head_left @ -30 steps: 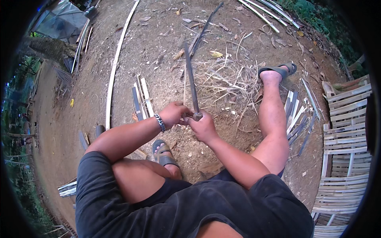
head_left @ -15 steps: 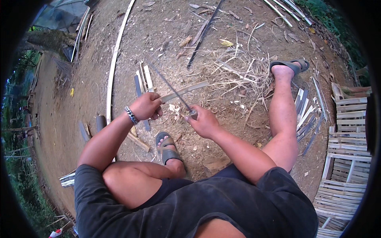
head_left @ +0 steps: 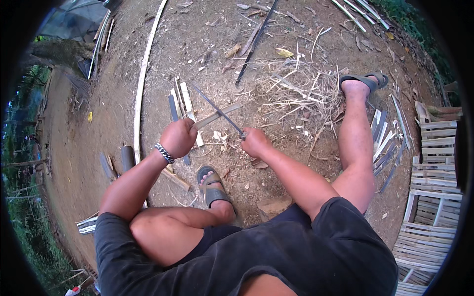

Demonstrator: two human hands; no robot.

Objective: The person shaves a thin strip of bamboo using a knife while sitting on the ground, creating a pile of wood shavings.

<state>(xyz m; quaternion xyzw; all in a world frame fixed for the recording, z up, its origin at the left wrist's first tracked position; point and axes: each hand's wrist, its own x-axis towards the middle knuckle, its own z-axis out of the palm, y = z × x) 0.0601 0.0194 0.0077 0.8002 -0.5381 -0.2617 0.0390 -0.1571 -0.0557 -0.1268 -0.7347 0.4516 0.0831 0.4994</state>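
Observation:
My left hand (head_left: pixel 178 138), a chain bracelet at its wrist, is closed round one end of a flat bamboo strip (head_left: pixel 206 120) that points away to the right. In my right hand (head_left: pixel 256 142) is the handle of a long, thin-bladed knife (head_left: pixel 229 121). The blade slants up to the left and crosses the strip partway along its length; whether the edge bites into it I cannot make out. Just beyond my left hand, split bamboo pieces (head_left: pixel 186 101) lie on the ground. Most of the knife handle is hidden by my fingers.
A tangle of thin shavings (head_left: pixel 301 93) spreads ahead to the right. Long pale bamboo (head_left: pixel 141 91) lies at the left, a dark strip (head_left: pixel 254 44) ahead. More strips (head_left: pixel 382 138) lie beside my right leg. A slatted bamboo rack (head_left: pixel 434 197) stands at far right.
My left hand has turned and shifted slightly nearer, the strip with it. My right hand has moved a little farther away, and the knife crosses the strip at a different angle.

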